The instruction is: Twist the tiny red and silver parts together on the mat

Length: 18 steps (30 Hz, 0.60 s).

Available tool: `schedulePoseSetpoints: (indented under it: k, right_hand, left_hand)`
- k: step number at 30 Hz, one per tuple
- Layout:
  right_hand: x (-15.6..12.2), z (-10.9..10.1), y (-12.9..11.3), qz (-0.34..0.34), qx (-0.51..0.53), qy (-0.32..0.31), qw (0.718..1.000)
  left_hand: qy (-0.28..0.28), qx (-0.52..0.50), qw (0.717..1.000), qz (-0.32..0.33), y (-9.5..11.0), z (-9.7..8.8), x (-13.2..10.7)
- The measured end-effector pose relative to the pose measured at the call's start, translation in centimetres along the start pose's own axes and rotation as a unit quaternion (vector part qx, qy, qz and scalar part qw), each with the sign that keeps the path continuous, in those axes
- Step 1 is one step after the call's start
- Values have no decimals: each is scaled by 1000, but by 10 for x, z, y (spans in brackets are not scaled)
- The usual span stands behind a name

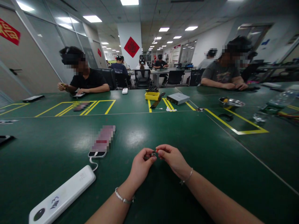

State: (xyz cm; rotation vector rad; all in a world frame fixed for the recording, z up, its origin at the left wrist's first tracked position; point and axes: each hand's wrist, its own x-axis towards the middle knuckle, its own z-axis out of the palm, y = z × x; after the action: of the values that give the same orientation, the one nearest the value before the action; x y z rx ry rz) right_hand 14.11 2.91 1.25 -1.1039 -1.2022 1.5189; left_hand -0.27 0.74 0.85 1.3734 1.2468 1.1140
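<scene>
Left hand [140,166] pinches metal piece [153,154], right hand [174,159] red bit [157,151]; white power bank [70,188] bears unclear handwriting [54,202]

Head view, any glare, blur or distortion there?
Head view: ceiling lights glow white, with pale glare on the green table; head view: the bottle at right looks smeared, blocky pixels cover much of the cabled phone; head view: edges look stretched, the silvery piece in the left hand and red piece in the right hand lack detail.

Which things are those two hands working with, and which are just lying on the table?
In the hands:
small shiny piece, in the left hand
tiny red bit, in the right hand

Lying about:
plugged-in phone
white gadget
yellow box
grey box
metal bowl
bottle
</scene>
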Motion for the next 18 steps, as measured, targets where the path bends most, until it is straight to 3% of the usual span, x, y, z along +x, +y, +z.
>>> schedulePoseSetpoints:
  k: [3, 8, 18]
  right_hand:
    - [-2, 2, 8, 36, 79, -5, 996]
    - [-8, -1, 9, 27, 93, 10, 995]
    - [-12, 0, 0, -29, -72, 58, 995]
  left_hand:
    - [27, 48, 998, 12, 0, 1, -1]
    - [32, 94, 995, 30, 1, 3, -3]
    - [34, 146, 988, 46, 3, 3, -5]
